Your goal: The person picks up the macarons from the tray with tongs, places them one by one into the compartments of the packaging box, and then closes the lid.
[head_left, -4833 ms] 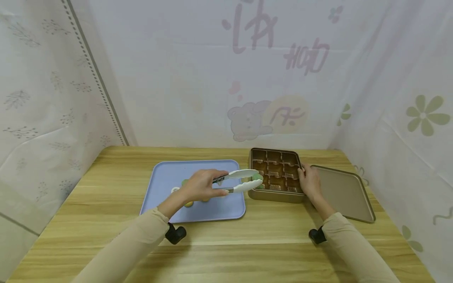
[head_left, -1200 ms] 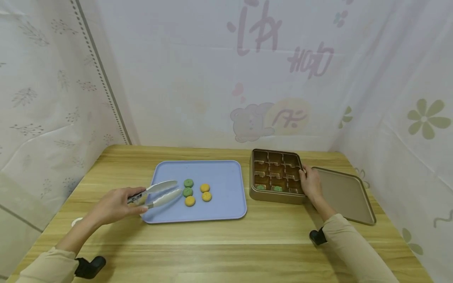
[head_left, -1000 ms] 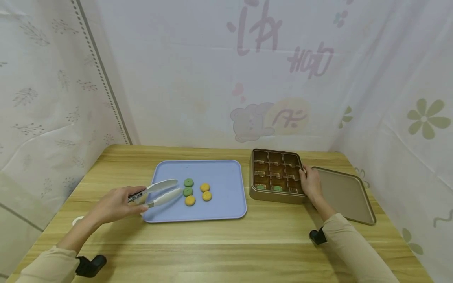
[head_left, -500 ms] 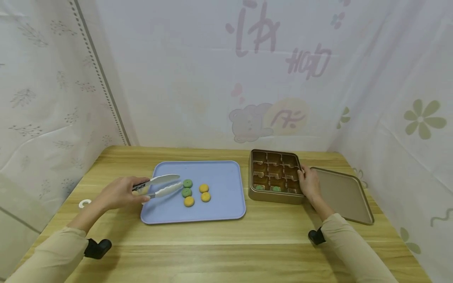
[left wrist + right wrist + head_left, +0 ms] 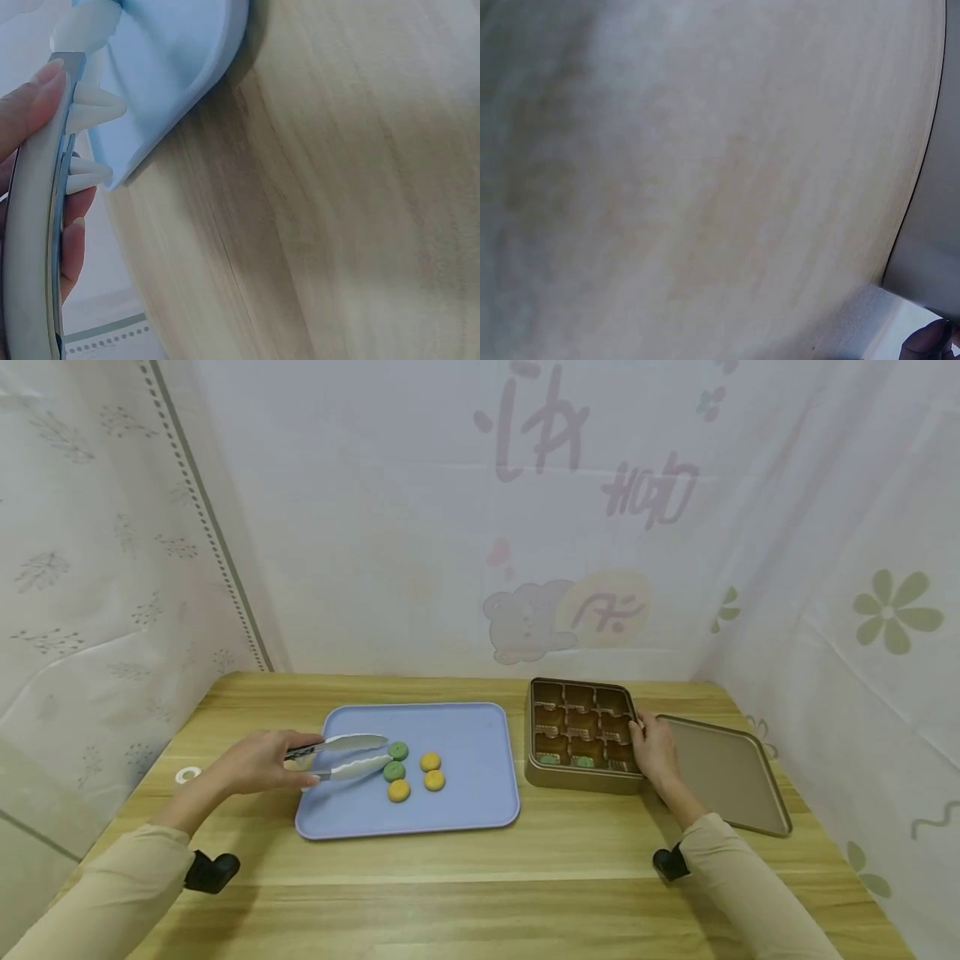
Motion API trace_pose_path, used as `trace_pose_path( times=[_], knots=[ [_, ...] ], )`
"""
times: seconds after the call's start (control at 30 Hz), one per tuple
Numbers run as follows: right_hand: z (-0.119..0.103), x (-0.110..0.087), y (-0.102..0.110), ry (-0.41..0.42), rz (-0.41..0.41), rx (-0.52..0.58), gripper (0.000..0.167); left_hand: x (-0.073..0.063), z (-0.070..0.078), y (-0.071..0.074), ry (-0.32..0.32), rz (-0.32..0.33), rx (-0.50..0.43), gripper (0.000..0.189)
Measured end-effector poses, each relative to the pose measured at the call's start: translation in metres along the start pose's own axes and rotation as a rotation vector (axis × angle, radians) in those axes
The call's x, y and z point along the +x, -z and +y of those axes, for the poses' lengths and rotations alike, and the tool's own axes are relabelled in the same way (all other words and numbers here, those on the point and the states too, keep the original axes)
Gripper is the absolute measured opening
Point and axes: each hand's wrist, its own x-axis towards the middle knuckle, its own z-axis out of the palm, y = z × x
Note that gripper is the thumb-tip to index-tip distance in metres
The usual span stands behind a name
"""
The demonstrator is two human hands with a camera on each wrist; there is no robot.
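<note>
My left hand (image 5: 258, 766) grips a pair of tongs (image 5: 348, 770) with pale scalloped tips, seen close up as the tongs (image 5: 34, 240) in the left wrist view. A white ring (image 5: 187, 774) at their rear end shows behind the wrist. The spread tips reach over a blue tray (image 5: 472, 806), right at the left edge of the upper green cookie (image 5: 398, 750). Just below lies another green cookie (image 5: 393, 772). Yellow cookies (image 5: 431, 762) sit beside them. My right hand (image 5: 656, 752) holds the right side of a bronze tin (image 5: 581, 779) with a divided brown insert.
Green pieces (image 5: 584, 762) lie in two front compartments of the tin. Right of it, partly behind my right hand, a flat bronze lid (image 5: 727, 777) rests on the wooden table (image 5: 480, 918). A printed curtain (image 5: 360, 568) hangs along the table's back and sides.
Earlier the tongs held a green piece over the tin, then went back left to the tray. Since then they have moved right to the upper green cookie. My right hand has stayed on the tin.
</note>
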Motion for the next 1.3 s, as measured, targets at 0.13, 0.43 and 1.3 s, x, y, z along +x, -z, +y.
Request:
trace_pose_path(
  times=[0.13,0.43,1.3],
  knots=[
    [0.000,0.000,0.000,0.009,0.000,-0.001,0.040,0.005,0.000,0.000,0.002,-0.016,-0.013,0.068],
    [0.003,0.001,-0.001,0.008,-0.008,-0.001,0.040,0.018,0.003,-0.001,-0.004,-0.019,0.011,0.066],
    [0.006,0.002,-0.002,0.034,0.011,-0.003,0.039,0.032,0.007,-0.005,-0.019,-0.048,-0.005,0.065]
  ],
)
